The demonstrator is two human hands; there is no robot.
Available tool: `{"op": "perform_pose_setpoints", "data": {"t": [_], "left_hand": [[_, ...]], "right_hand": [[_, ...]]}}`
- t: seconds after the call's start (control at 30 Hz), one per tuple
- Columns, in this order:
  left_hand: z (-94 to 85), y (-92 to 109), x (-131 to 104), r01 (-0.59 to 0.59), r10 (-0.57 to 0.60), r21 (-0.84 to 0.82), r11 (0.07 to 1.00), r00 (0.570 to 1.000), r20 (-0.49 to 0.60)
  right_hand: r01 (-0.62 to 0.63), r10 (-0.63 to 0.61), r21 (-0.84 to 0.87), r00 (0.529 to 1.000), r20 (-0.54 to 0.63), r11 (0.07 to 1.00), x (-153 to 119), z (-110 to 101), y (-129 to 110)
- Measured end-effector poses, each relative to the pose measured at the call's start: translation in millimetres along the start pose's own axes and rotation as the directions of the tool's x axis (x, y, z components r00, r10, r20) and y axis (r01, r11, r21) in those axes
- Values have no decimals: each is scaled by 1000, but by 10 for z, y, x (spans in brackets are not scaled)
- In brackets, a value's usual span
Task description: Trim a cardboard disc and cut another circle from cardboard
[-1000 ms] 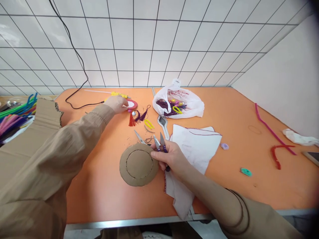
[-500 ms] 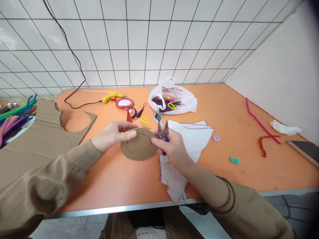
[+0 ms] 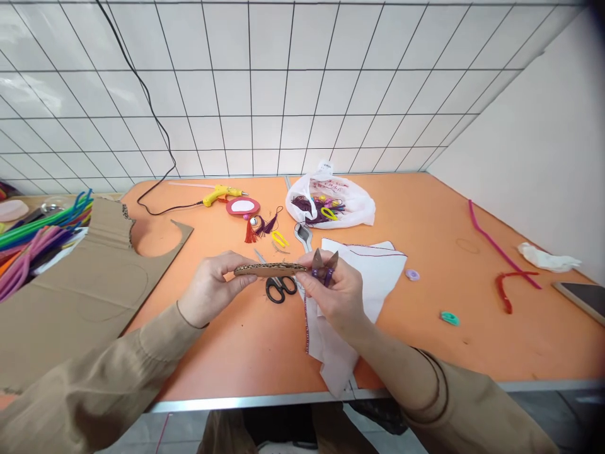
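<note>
A round cardboard disc [image 3: 270, 269] is seen nearly edge-on, raised above the table. My left hand [image 3: 215, 285] pinches its left end between thumb and fingers. At the other end, my right hand [image 3: 336, 291] grips the disc's edge and also holds small purple-handled snips [image 3: 324, 268], whose blades point up. Black-handled scissors [image 3: 280, 289] lie on the table just beyond and below the disc. White cloth [image 3: 373, 274] with dark red stitching lies under and beside my right hand.
A large cut cardboard sheet [image 3: 75, 302] and pipe cleaners [image 3: 28, 252] lie left. Behind are a yellow glue gun [image 3: 222, 193], a red oval piece [image 3: 242, 206], tassels [image 3: 259, 227] and a white plastic bag [image 3: 359, 205]. A phone [image 3: 583, 299] is at the right edge.
The disc has been tilted from face-up to nearly edge-on, uncovering the black scissors. Both hands keep their hold on it. The view has shifted slightly, with the table lower in the picture.
</note>
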State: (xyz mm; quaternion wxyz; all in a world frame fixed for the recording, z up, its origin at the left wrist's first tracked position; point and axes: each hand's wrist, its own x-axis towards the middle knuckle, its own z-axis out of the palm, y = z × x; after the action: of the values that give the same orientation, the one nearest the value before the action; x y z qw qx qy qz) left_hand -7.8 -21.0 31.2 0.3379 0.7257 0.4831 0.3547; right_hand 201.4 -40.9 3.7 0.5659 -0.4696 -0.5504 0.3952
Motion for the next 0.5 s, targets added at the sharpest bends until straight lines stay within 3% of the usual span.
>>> {"op": "perform_pose_setpoints", "data": {"t": [0.07, 0.1, 0.13, 0.17, 0.2, 0.23, 0.27, 0.3, 0.33, 0.37, 0.43, 0.5], "left_hand": [[-111, 22, 32, -3, 9, -35, 999, 986, 164], [-193, 28, 68, -9, 34, -75, 997, 939, 341], [-286, 26, 124, 11, 52, -123, 992, 867, 496], [-383, 9, 200, 32, 54, -136, 990, 810, 583], [-476, -26, 298, 36, 37, -120, 992, 831, 554], [-557, -82, 416, 27, 0, -55, 998, 898, 440], [-621, -158, 550, 33, -51, 75, 997, 967, 251], [-667, -250, 696, 65, -80, 252, 966, 995, 52], [-693, -353, 845, 104, -77, 427, 898, 994, -80], [-703, -462, 992, 108, -55, 576, 811, 993, -109], [-686, -666, 1258, -51, 26, 735, 676, 999, 45], [-642, -826, 1465, -134, 35, 739, 661, 988, 148]], "right_hand": [[-50, 50, 45, 999, -8, 998, 2, 5, -9], [-86, 87, 75, 996, -5, 993, 6, 7, -12], [-129, 129, 113, 992, 9, 985, 11, 10, -13], [-177, 174, 153, 984, 34, 972, 19, 14, -10], [-229, 220, 189, 973, 69, 955, 29, 17, -4], [-283, 265, 221, 958, 106, 934, 39, 22, 7], [-336, 309, 244, 940, 142, 910, 50, 26, 20], [-385, 349, 259, 921, 174, 886, 61, 31, 35], [-428, 385, 266, 901, 200, 864, 70, 37, 51], [-461, 413, 267, 884, 217, 846, 78, 42, 67], [-498, 446, 264, 864, 233, 826, 89, 52, 94], [-512, 461, 252, 856, 235, 822, 93, 59, 113]]}}
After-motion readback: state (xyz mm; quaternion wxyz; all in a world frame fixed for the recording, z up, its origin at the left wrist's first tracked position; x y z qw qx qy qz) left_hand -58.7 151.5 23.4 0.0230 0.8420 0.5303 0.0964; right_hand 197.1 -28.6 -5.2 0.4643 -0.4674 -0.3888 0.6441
